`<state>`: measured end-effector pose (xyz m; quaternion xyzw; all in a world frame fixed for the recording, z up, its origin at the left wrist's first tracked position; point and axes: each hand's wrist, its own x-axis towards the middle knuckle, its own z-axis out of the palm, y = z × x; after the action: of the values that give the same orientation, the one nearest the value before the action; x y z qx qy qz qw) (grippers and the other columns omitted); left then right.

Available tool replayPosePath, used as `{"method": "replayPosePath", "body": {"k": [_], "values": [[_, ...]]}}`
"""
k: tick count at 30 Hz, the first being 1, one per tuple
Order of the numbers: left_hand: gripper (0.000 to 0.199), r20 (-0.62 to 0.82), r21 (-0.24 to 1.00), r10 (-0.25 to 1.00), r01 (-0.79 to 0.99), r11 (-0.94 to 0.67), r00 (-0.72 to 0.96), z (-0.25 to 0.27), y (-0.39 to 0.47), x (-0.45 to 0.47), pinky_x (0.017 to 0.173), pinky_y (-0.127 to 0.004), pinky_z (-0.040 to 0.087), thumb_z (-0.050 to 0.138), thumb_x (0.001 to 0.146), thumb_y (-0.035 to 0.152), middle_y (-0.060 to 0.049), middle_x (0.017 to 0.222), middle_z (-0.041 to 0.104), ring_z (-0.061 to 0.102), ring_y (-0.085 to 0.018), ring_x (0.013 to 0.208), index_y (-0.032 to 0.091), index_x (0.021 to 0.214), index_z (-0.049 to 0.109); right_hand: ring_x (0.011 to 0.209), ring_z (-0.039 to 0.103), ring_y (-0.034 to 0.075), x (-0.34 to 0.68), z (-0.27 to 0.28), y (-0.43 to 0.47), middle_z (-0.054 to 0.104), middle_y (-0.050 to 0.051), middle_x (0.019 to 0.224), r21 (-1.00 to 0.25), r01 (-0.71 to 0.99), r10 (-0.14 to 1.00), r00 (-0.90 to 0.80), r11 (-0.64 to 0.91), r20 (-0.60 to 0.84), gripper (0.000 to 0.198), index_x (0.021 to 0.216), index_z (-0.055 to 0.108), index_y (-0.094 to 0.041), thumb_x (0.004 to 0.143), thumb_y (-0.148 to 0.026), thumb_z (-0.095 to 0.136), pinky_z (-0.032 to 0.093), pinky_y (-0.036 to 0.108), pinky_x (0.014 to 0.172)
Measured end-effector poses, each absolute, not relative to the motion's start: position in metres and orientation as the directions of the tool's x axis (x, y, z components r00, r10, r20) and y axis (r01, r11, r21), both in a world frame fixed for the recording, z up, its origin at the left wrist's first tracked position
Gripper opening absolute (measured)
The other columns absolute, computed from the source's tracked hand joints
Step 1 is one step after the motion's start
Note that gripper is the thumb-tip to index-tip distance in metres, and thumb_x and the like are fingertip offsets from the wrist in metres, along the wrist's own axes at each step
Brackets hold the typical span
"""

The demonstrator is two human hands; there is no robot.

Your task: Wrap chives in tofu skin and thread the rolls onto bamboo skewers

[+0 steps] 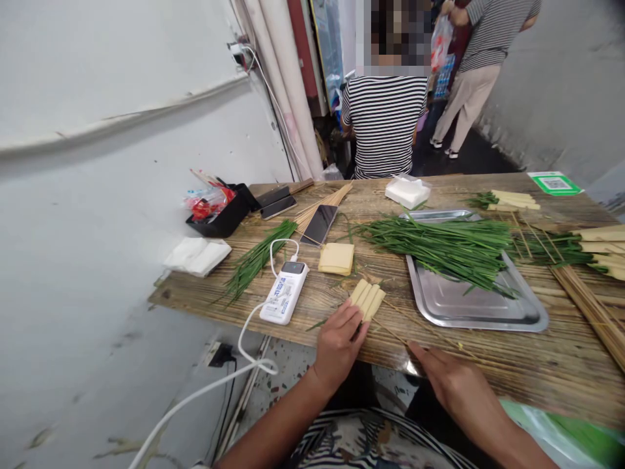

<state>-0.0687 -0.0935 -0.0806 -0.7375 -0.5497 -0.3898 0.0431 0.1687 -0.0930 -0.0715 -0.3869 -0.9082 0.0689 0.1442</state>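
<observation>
My left hand point(339, 345) presses on a small row of pale yellow tofu-skin rolls point(367, 299), lying side by side near the table's front edge. Its fingers are closed over their near ends. To the right, my right hand point(452, 384) is closed with its fingertips around a thin bamboo skewer point(393, 333) that points toward the rolls; whether its tip has entered them I cannot tell. Just behind the rolls lies a stack of square tofu sheets point(336, 258). Long green chives point(439, 244) are heaped across a metal tray point(476, 312) at the right.
A white power bank point(284, 293) with a cable, a phone point(319, 224) and more chives point(261, 257) lie left. Finished-looking skewers point(603, 244) and bamboo sticks point(588, 312) are at right. Behind are a black box point(222, 221), tissues point(407, 191) and a seated person point(385, 124).
</observation>
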Motion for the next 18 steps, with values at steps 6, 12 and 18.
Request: {"method": "replayPosePath", "body": {"k": [6,12,18], "values": [[0.014,0.623,0.369,0.777,0.841,-0.395,0.091,-0.081,-0.093,-0.069,0.099,-0.039,0.052,0.059,0.085,0.016,-0.007,0.101,0.071,0.063,-0.02,0.106,0.018,0.098,0.064,0.061,0.065,0.013,0.163,-0.071,-0.092,0.07,0.006,0.082,-0.199,0.695,0.723,-0.67,0.691,0.168,0.046,0.12,0.058,-0.012,0.081,0.0,0.038,0.051,0.022,0.058],[0.015,0.63,0.384,0.772,0.828,-0.408,0.088,-0.083,-0.093,-0.07,0.099,-0.038,0.052,0.06,0.084,0.014,-0.006,0.101,0.071,0.063,-0.019,0.106,0.017,0.098,0.064,0.064,0.066,0.013,0.159,-0.074,-0.093,0.071,0.007,0.086,-0.17,0.699,0.719,-0.667,0.694,0.194,0.045,0.12,0.057,-0.012,0.081,0.001,0.038,0.051,0.021,0.059],[0.015,0.628,0.386,0.774,0.832,-0.398,0.079,-0.079,-0.093,-0.069,0.097,-0.038,0.053,0.059,0.085,0.015,-0.007,0.1,0.071,0.064,-0.02,0.106,0.018,0.098,0.065,0.063,0.067,0.015,0.154,-0.072,-0.093,0.071,0.006,0.085,-0.137,0.704,0.716,-0.673,0.697,0.186,0.048,0.12,0.056,-0.011,0.077,0.002,0.041,0.052,0.024,0.057]]}}
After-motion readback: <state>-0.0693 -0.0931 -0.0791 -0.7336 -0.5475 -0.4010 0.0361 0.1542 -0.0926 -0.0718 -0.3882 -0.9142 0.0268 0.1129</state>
